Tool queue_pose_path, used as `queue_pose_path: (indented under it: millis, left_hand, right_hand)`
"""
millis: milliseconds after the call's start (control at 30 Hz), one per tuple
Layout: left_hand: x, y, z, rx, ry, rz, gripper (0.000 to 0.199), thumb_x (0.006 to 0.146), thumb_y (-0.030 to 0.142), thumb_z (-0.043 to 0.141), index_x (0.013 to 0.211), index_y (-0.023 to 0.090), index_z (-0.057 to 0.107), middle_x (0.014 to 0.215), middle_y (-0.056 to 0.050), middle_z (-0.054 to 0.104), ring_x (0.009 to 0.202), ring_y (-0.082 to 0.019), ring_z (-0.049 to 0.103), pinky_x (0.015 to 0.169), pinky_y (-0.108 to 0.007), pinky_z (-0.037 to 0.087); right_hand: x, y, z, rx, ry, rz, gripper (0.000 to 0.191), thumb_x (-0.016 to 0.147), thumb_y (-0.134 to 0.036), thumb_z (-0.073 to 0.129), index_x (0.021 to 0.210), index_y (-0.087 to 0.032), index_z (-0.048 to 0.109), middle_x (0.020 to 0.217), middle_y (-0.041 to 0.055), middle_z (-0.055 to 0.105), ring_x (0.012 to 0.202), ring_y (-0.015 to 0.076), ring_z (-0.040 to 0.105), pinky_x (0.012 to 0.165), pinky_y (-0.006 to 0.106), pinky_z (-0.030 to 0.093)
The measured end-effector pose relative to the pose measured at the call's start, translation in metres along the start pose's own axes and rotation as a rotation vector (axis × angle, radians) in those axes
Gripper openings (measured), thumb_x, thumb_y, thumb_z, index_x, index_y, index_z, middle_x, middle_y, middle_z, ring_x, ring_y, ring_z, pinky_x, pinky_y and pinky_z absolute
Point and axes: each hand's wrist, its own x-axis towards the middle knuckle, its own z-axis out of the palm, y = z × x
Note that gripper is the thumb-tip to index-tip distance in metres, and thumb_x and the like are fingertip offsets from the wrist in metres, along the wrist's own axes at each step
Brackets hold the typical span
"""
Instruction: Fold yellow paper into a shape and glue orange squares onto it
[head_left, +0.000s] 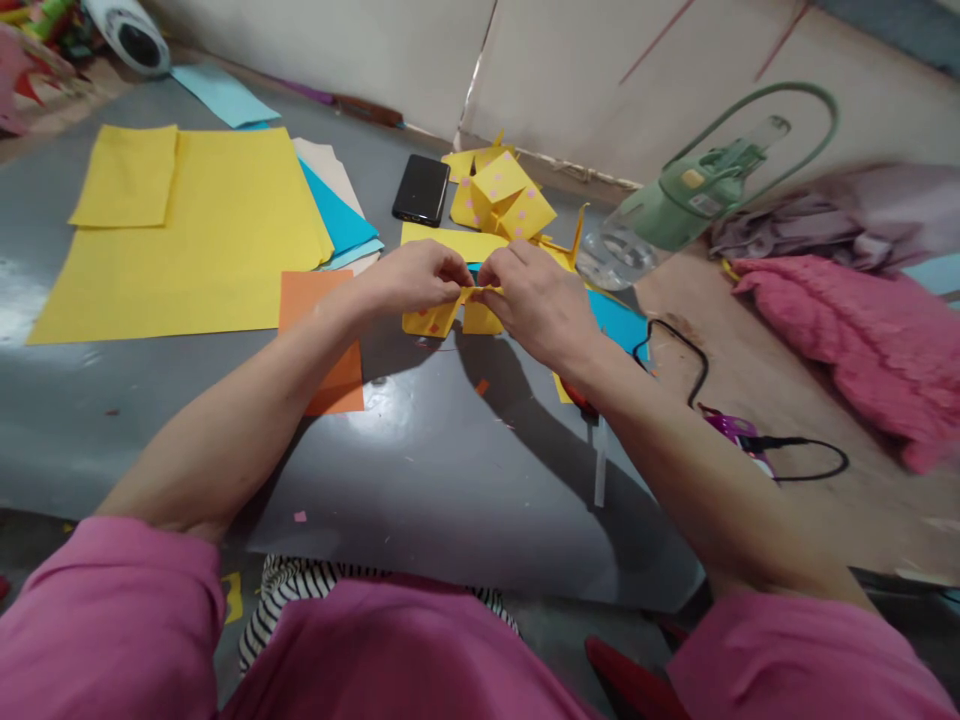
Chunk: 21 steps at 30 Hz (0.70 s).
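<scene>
Both my hands meet over the middle of the grey table, pinching the upper edge of a yellow paper piece [482,318] with orange spots on its left part. My left hand [424,275] grips it from the left, fingertips close together. From the right, my right hand [536,300] pinches the same edge, almost touching the left fingertips. Just behind them lies a yellow paper strip [442,242], with a bit of blue showing between the hands. Beyond the strip stands a folded yellow paper shape with pink dots [501,190]. The fingers partly cover the held piece.
Large yellow sheets [202,230] and an orange sheet [330,390] lie left. A black phone [421,188] rests behind my hands. At right are a green-topped bottle [675,205], a black cable [701,370], pink cloth [847,330], and a glue gun's clear stick [600,465] beneath my forearm.
</scene>
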Motion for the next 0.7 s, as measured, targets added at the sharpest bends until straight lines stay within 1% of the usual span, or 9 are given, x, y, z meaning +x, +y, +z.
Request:
queue_pose_path:
  millis: [67, 167, 267, 333, 400, 467, 567, 633, 700]
  left_hand:
    - [0.000, 0.001, 0.000, -0.004, 0.001, -0.006, 0.034, 0.082, 0.014, 0.054, 0.108, 0.015, 0.076, 0.094, -0.005, 0.076, 0.076, -0.015, 0.065, 0.064, -0.023, 0.044]
    - [-0.002, 0.003, -0.001, 0.046, 0.010, -0.007, 0.035, 0.082, 0.014, 0.055, 0.109, 0.016, 0.077, 0.098, -0.005, 0.076, 0.082, -0.016, 0.065, 0.069, -0.025, 0.044]
    - [-0.005, 0.005, 0.000, 0.086, 0.009, 0.006, 0.032, 0.083, 0.018, 0.057, 0.107, 0.017, 0.077, 0.102, -0.005, 0.076, 0.088, -0.017, 0.065, 0.075, -0.026, 0.045]
    - [-0.006, 0.006, 0.001, 0.083, 0.005, 0.028, 0.029, 0.085, 0.026, 0.060, 0.106, 0.017, 0.078, 0.103, -0.005, 0.076, 0.091, -0.018, 0.066, 0.078, -0.027, 0.046]
    - [-0.006, 0.006, 0.004, 0.092, 0.020, 0.046, 0.029, 0.086, 0.035, 0.064, 0.105, 0.018, 0.078, 0.102, -0.006, 0.077, 0.094, -0.020, 0.066, 0.081, -0.029, 0.046]
    - [-0.005, 0.006, 0.006, 0.118, 0.051, 0.053, 0.029, 0.086, 0.039, 0.066, 0.103, 0.019, 0.078, 0.102, -0.006, 0.078, 0.096, -0.021, 0.067, 0.083, -0.030, 0.045]
    - [-0.005, 0.007, 0.008, 0.164, 0.077, 0.048, 0.025, 0.087, 0.035, 0.065, 0.102, 0.020, 0.079, 0.102, -0.006, 0.079, 0.096, -0.022, 0.068, 0.086, -0.033, 0.045]
    - [-0.005, 0.007, 0.009, 0.197, 0.090, 0.035, 0.024, 0.087, 0.034, 0.064, 0.101, 0.021, 0.080, 0.100, -0.006, 0.079, 0.095, -0.022, 0.068, 0.089, -0.035, 0.045]
    - [-0.005, 0.008, 0.009, 0.228, 0.105, 0.024, 0.024, 0.087, 0.035, 0.064, 0.099, 0.022, 0.080, 0.097, -0.006, 0.079, 0.094, -0.023, 0.068, 0.095, -0.039, 0.044]
  right_hand:
    - [-0.004, 0.006, -0.002, 0.090, 0.060, 0.015, 0.005, 0.094, -0.027, 0.058, 0.096, -0.022, 0.061, 0.103, 0.0078, 0.067, 0.094, 0.0247, 0.061, 0.070, 0.035, 0.044]
    - [-0.017, 0.017, -0.002, 0.186, 0.114, 0.066, 0.007, 0.094, -0.029, 0.057, 0.091, -0.023, 0.058, 0.098, 0.0073, 0.067, 0.088, 0.0232, 0.061, 0.075, 0.037, 0.046]
    - [-0.034, 0.028, 0.005, 0.208, 0.116, 0.122, 0.007, 0.091, -0.030, 0.060, 0.093, -0.023, 0.057, 0.099, 0.0085, 0.067, 0.086, 0.0240, 0.061, 0.075, 0.038, 0.047]
    - [-0.043, 0.032, 0.011, 0.236, 0.104, 0.163, 0.011, 0.088, -0.030, 0.062, 0.096, -0.023, 0.057, 0.102, 0.0099, 0.066, 0.087, 0.0248, 0.062, 0.076, 0.039, 0.048]
    - [-0.049, 0.032, 0.016, 0.271, 0.095, 0.185, 0.015, 0.087, -0.031, 0.062, 0.098, -0.022, 0.057, 0.104, 0.0110, 0.066, 0.088, 0.0254, 0.062, 0.076, 0.040, 0.048]
    - [-0.052, 0.030, 0.019, 0.303, 0.100, 0.192, 0.017, 0.087, -0.031, 0.061, 0.100, -0.021, 0.056, 0.106, 0.0119, 0.066, 0.089, 0.0257, 0.061, 0.078, 0.040, 0.048]
    - [-0.053, 0.025, 0.020, 0.379, 0.086, 0.222, 0.026, 0.087, -0.034, 0.061, 0.108, -0.020, 0.056, 0.107, 0.0114, 0.067, 0.087, 0.0249, 0.062, 0.077, 0.040, 0.048]
    - [-0.052, 0.021, 0.020, 0.452, 0.047, 0.261, 0.031, 0.086, -0.034, 0.061, 0.114, -0.020, 0.055, 0.103, 0.0097, 0.068, 0.082, 0.0234, 0.062, 0.074, 0.039, 0.047]
    - [-0.052, 0.018, 0.020, 0.523, 0.015, 0.295, 0.031, 0.086, -0.032, 0.060, 0.115, -0.020, 0.056, 0.097, 0.0073, 0.068, 0.078, 0.0219, 0.062, 0.072, 0.037, 0.047]
